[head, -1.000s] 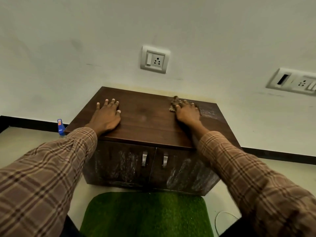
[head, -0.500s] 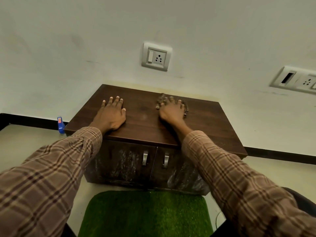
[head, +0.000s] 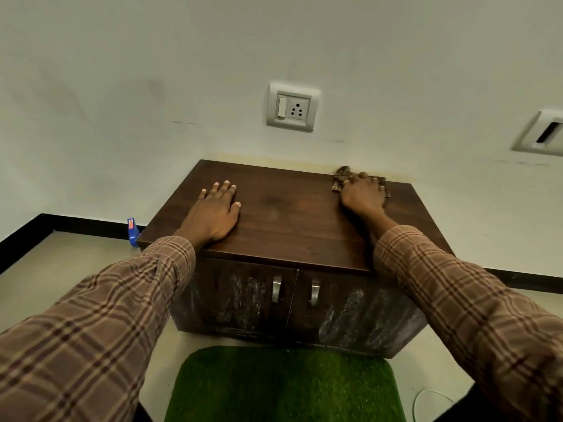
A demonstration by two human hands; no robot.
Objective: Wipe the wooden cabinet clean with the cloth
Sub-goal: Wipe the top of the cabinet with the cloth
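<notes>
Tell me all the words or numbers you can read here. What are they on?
No words or numbers can be read here.
blue bottle on the floor: its red label is too small and blurred to read.
wall socket: a switch and pin holes, no writing shows.
wooden cabinet: no label shows.

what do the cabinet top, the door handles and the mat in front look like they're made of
Cabinet top: dark wood or wood-look laminate, grain lines, slight sheen. Handles: brushed metal, silvery, by the look. Mat: green artificial turf, short fuzzy blades.

Cloth [head: 342, 180] on cabinet [head: 292, 226] top's back right; mat [head: 283, 388] before cabinet
</notes>
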